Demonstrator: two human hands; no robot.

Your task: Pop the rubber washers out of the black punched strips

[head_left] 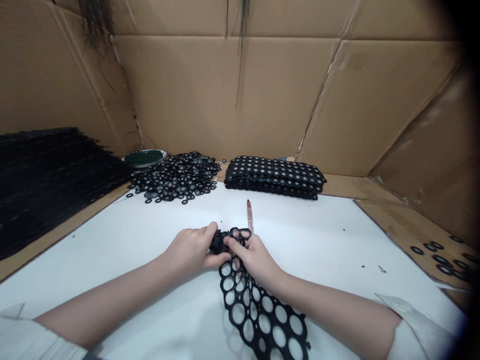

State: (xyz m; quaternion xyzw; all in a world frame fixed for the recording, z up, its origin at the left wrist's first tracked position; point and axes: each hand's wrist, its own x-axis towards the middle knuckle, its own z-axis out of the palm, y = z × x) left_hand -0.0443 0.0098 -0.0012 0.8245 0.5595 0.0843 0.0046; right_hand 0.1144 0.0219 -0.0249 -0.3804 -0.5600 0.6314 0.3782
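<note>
A black rubber sheet [262, 315] full of round holes lies on the white table top [318, 240], running from the near edge up to my hands. My left hand [193, 250] is closed, pinching the sheet's far end between thumb and fingers. My right hand [255, 257] is closed too, gripping the same end from the right, and a thin red-tipped tool [249, 216] sticks out beyond its fingers.
A heap of loose black rings [176, 180] lies at the back left, beside a green dish [144, 158]. A stack of black sheets with filled holes [275, 177] sits at the back centre. More black sheets [48, 180] are piled left. Scattered rings [442, 257] lie right. Cardboard walls [262, 90] surround.
</note>
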